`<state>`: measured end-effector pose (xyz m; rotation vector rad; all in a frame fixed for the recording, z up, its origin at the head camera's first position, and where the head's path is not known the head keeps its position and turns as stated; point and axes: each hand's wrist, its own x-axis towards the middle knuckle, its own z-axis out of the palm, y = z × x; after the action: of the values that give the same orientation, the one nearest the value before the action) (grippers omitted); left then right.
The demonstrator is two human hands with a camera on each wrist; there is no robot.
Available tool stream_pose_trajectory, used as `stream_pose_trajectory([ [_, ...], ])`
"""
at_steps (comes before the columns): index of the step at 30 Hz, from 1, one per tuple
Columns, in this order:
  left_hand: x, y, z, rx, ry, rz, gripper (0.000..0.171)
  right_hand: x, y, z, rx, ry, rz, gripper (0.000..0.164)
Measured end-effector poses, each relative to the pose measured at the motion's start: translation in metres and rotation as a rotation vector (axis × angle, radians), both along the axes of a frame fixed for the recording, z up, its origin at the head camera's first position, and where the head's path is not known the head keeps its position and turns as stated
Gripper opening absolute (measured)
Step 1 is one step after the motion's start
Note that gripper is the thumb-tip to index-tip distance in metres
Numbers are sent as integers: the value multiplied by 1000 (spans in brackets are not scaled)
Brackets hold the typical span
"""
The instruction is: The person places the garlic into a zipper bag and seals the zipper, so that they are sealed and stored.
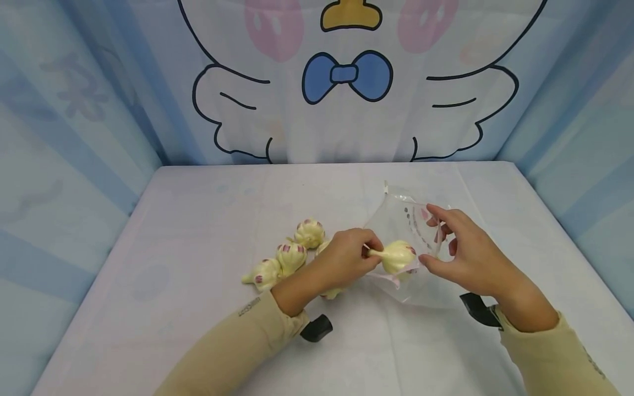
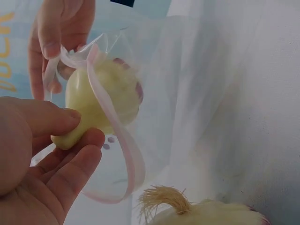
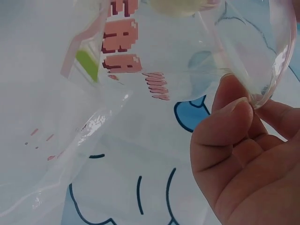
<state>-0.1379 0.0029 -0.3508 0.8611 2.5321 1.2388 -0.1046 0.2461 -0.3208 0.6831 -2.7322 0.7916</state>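
Observation:
My left hand (image 1: 346, 254) pinches a garlic bulb (image 1: 398, 256) by its pale stem. The bulb is cream with purplish patches at its root end, which points toward my right hand (image 1: 473, 256). That hand grips the rim of a clear plastic bag (image 3: 89, 122), printed in pink. In the left wrist view the bag's pinkish edge strip (image 2: 105, 99) crosses in front of the bulb, whose round end is inside the bag mouth. Behind the left hand and forearm lie more garlic bulbs (image 1: 309, 233), partly hidden.
The garlic group, including a bulb (image 1: 264, 274) at its left end, sits on a white-covered table (image 1: 198, 209). A patterned curtain (image 1: 346, 126) with a blue bow stands behind the table's far edge. Dark straps (image 1: 317, 328) hang at both wrists.

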Motion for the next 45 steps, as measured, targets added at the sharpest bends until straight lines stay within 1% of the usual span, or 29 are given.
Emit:
stream_pose_trajectory([
  [7, -3, 3, -2, -20, -53, -11, 13, -1, -2, 2, 1, -21, -7, 86],
  [9, -3, 3, -3, -27, -49, -5, 14, -2, -3, 2, 3, -29, -7, 87],
  [14, -4, 6, -3, -57, -3, 33, 17, -1, -6, 3, 4, -34, -6, 87],
  [17, -5, 9, -2, -61, 2, 39, 15, 0, -8, 4, -1, -35, 1, 86],
  [23, -4, 11, -2, -47, -20, 32, 12, -1, -11, 3, -5, -24, 14, 86],
  [33, -9, 15, -4, -86, -37, 11, 15, -1, -13, 6, 1, -24, 8, 86],
  [37, -10, 17, -4, -107, -58, 19, 16, -1, -13, 6, -2, -9, 17, 86],
  [45, -7, 20, -4, -159, -6, 55, 14, -1, -13, 6, -5, 8, 33, 86],
])
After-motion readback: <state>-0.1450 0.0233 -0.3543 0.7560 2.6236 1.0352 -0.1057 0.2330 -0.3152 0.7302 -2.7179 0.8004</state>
